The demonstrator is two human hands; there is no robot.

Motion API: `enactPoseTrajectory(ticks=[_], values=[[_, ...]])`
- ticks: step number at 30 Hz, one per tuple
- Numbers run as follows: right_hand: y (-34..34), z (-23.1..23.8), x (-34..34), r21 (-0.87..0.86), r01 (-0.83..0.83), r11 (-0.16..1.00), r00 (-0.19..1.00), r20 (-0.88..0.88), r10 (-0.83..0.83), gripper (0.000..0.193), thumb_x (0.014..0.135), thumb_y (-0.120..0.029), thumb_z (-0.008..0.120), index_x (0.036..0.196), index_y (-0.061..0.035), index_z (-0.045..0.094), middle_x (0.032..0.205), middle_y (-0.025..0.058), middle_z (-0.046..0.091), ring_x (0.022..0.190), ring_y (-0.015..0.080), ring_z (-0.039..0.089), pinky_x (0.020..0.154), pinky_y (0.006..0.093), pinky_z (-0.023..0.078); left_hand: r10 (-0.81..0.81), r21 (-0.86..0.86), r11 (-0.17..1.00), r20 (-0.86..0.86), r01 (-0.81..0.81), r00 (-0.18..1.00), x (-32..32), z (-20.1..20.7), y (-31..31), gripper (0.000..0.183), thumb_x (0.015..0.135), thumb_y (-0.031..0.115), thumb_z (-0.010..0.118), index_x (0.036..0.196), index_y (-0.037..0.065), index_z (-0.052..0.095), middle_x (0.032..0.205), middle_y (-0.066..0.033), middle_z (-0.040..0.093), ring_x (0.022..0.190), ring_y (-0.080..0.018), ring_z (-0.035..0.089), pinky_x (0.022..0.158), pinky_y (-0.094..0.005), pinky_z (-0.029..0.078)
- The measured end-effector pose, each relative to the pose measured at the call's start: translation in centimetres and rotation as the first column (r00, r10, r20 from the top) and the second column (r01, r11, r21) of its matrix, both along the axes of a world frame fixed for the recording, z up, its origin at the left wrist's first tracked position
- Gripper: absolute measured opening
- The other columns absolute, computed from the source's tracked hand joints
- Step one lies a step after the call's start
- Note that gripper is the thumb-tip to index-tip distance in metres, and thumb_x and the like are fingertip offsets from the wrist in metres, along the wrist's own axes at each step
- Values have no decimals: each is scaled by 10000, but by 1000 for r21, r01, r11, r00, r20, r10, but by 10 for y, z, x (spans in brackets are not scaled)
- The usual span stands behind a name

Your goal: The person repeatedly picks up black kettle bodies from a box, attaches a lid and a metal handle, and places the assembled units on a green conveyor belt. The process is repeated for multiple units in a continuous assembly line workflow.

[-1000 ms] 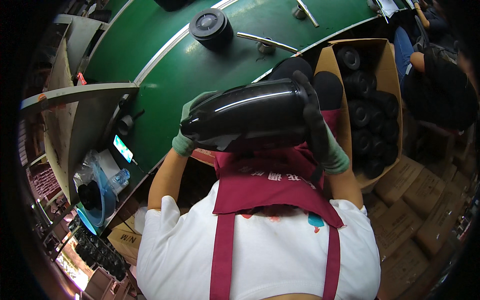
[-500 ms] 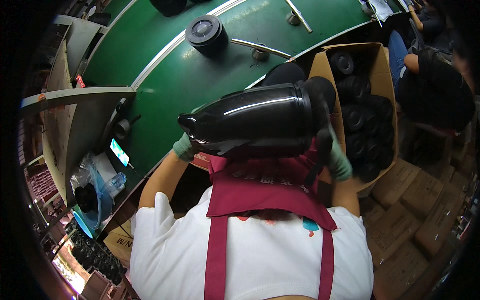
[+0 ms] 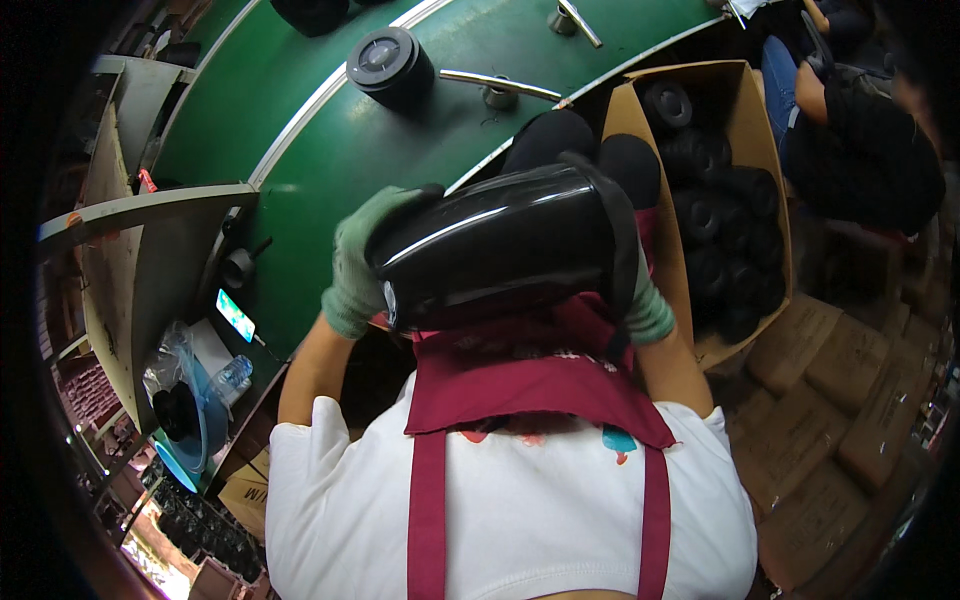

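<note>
Across my lap lies a glossy black tapered jug-shaped body point(image 3: 500, 240), its narrower end to the left and its wide end to the right. My left hand point(image 3: 362, 255), in a pale green knit glove, is closed round the narrow end. At the wide end my right hand point(image 3: 648, 305), gloved alike, grips the edge; its fingers are mostly hidden behind a matte black band or rim point(image 3: 622, 240). Past the jug, on the green bench, stands a short black cylinder point(image 3: 390, 65) with a ringed round top.
An open carton point(image 3: 690, 325) of black cylindrical pieces stands at my right; brown cartons point(image 3: 800, 430) lie beyond it. Metal bars on stands point(image 3: 498, 92) sit on the bench point(image 3: 300, 150). At left are a lit phone point(image 3: 236, 315) and a blue basin point(image 3: 212, 420). A co-worker point(image 3: 860, 150) sits far right.
The jug has turned, so its spout-like tip no longer shows. My left hand has come up round the narrow end, and my right hand has shifted slightly left along the wide end.
</note>
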State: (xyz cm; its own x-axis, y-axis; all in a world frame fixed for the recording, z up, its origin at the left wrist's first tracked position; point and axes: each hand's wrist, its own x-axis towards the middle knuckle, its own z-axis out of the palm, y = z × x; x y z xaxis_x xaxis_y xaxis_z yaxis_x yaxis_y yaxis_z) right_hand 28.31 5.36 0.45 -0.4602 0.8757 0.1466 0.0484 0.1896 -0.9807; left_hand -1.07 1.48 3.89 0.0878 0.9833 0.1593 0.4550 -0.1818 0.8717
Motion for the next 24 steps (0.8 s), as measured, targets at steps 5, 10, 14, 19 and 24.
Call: enactPoseTrajectory(ticks=[5, 10, 14, 19, 24], values=[[9, 32, 9, -690, 7, 724, 997, 59, 47, 689, 971, -395, 535, 1517, -52, 291, 1468, 146, 442, 1321, 267, 460, 1087, 339, 380, -83, -243, 963, 138, 114, 987, -11, -6, 8, 458, 735, 169, 748, 1145, -19, 665, 1071, -127, 705, 919, -226, 697, 854, -337, 546], [-4, 0, -2, -234, -19, 972, 949, -311, -57, 741, 917, -321, 632, 1513, -44, 289, 1473, 153, 422, 1330, 252, 443, 1085, 343, 383, 187, -307, 952, 588, 3, 787, 2, -70, -21, 432, 790, 122, 720, 1188, -28, 647, 1121, -114, 699, 993, -204, 674, 916, -324, 528], [-13, -29, 35, -38, -93, 995, 993, 74, 96, 864, 876, -294, 713, 1528, -16, 220, 1533, 162, 344, 1343, 266, 431, 1120, 389, 367, -220, 73, 969, -190, 237, 957, 4, 27, 16, 383, 809, 112, 683, 1163, -32, 656, 1110, -124, 696, 1003, -216, 673, 925, -331, 525], [14, 1, 17, -129, -89, 988, 996, -43, 84, 698, 908, -150, 645, 1505, -22, 307, 1529, 145, 340, 1362, 262, 410, 1110, 351, 359, 368, -517, 852, 695, 75, 617, 0, -70, -20, 505, 813, 261, 706, 1219, -29, 626, 1136, -130, 686, 1027, -252, 666, 953, -354, 512], [-7, 9, 10, 19, 61, 998, 998, 23, -61, 622, 958, -221, 577, 1490, -9, 335, 1500, 149, 386, 1342, 266, 433, 1108, 349, 360, -145, 83, 984, -165, 160, 976, 10, 23, 19, 531, 642, 159, 789, 1127, -25, 675, 1026, -147, 701, 912, -260, 705, 846, -331, 548]])
